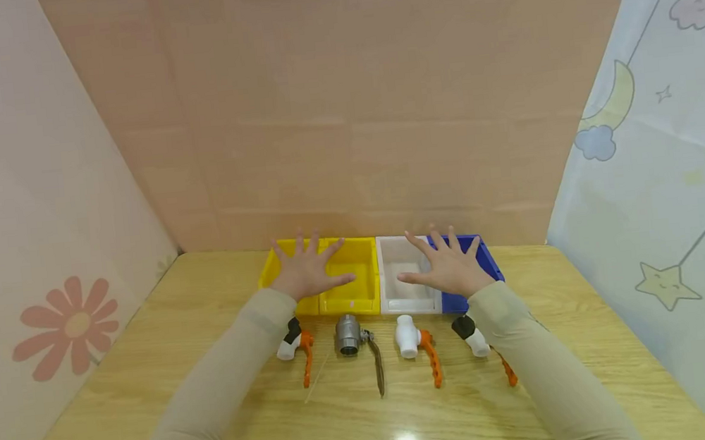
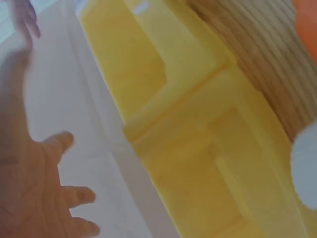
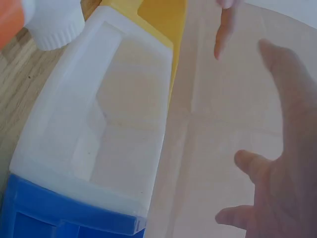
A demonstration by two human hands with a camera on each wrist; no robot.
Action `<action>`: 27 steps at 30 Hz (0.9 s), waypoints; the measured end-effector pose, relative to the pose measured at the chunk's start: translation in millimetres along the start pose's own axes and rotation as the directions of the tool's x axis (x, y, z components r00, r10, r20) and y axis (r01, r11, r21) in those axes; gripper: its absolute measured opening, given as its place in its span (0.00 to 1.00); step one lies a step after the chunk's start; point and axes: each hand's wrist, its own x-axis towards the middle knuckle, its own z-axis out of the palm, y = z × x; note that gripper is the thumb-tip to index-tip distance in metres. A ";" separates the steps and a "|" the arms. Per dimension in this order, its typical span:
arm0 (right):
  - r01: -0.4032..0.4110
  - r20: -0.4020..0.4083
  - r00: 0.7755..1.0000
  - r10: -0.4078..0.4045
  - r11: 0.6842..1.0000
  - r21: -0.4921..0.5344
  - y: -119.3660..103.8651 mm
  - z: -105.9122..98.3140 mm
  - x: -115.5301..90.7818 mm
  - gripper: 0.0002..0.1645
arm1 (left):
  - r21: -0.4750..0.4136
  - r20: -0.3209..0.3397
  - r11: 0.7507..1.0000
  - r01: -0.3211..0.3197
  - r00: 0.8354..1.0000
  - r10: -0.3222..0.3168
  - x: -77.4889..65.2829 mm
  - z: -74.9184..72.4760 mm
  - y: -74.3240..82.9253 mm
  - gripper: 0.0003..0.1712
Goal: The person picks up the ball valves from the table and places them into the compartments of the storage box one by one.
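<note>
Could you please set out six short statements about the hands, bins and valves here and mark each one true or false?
1. The left hand and the right hand both have their fingers spread. True.
2. The white bin stands between a yellow bin and the blue bin. True.
3. The metal valve lies on the table beside a white valve. True.
4. The right hand grips the white valve. False: it holds nothing.
5. In the head view, the blue bin is at the left end of the row. False: it is at the right end.
6. Every valve handle is orange. False: the metal valve's handle is brownish.
</note>
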 end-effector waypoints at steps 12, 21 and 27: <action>0.010 -0.071 0.997 -0.003 0.994 0.107 12.2 -12.2 1.4 0.21 | -0.272 -0.012 0.962 -0.032 0.999 0.030 5.0 -12.2 2.7 0.22; 0.013 -0.051 0.999 -0.005 0.986 0.169 14.6 -12.5 -0.7 0.14 | -0.303 0.011 0.953 -0.025 0.999 0.030 4.7 -14.1 -4.8 0.13; -0.008 0.001 1.000 0.008 0.979 0.202 19.3 -12.5 2.1 0.15 | -0.292 0.012 0.956 -0.030 0.999 0.035 1.9 -12.9 -7.2 0.14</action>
